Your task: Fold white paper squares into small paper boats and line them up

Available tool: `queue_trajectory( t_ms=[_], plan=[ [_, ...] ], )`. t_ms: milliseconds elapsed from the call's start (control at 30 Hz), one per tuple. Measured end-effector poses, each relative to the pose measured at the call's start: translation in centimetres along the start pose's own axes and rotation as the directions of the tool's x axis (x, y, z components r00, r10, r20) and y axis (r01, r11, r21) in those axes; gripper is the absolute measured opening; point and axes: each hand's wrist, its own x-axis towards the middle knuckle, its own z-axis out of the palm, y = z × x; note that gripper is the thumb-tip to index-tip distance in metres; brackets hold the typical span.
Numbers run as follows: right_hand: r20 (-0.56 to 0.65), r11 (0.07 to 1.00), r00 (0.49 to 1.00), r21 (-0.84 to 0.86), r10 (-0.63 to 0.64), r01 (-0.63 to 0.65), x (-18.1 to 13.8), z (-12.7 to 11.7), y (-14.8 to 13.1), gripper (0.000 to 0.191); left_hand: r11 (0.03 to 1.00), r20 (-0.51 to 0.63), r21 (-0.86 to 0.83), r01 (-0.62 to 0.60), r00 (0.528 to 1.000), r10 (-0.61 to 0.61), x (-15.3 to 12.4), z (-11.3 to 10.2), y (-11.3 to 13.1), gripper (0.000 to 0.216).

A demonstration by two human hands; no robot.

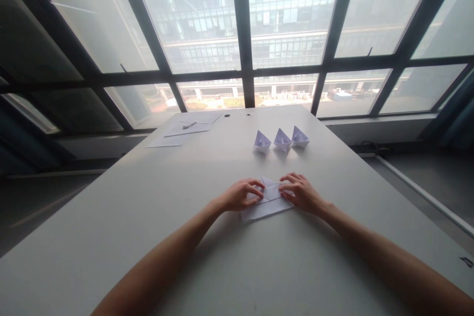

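Observation:
A white sheet of paper (267, 210), part folded, lies flat on the table in front of me. Its top comes to a point, and a straight strip runs along the side nearer to me. My left hand (241, 194) has curled fingers pressed on the paper's left part. On the right part, my right hand (301, 193) holds the paper with bent fingers. Both hands cover the outer corners of the folds. Beyond them stand three folded paper boats, the left boat (262, 144), the middle boat (282, 141) and the right boat (300, 139).
Loose white sheets (174, 133) lie at the table's far left, with a small whitish object (189, 125) on top, its kind unclear. The white table (166, 207) reaches to large windows (285, 15). A dark round hole (227, 115) is near its far edge.

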Motion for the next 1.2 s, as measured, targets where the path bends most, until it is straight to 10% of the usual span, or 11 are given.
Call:
queue_trajectory(
  t_ms=[267, 633, 1000, 1200],
  plan=[
    [-0.025, 0.995, 0.998, -0.080, 0.050, -0.052, 0.1, 0.3, -0.2, 0.013, 0.912, -0.059, 0.411, 0.013, 0.998, 0.012, 0.6, 2.3, 2.0, 0.028],
    [0.015, 0.997, 0.999, 0.069, -0.034, 0.033, -0.1, 1.2, 0.1, 0.027, 0.945, 0.162, 0.320, -0.066, 0.987, 0.014, 0.5, 4.2, 1.3, 0.072],
    [-0.080, 0.974, 0.979, 0.144, 0.187, -0.174, 0.0, 1.8, 1.0, 0.012, 0.941, 0.188, 0.328, -0.087, 0.982, 0.025, 0.5, 4.1, 1.0, 0.072],
    [-0.025, 0.919, 0.925, 0.128, 0.379, -0.373, -0.3, 1.9, 2.7, 0.040, 0.940, 0.189, 0.329, -0.092, 0.981, 0.029, 0.5, 4.0, 0.9, 0.069]
  ],
)
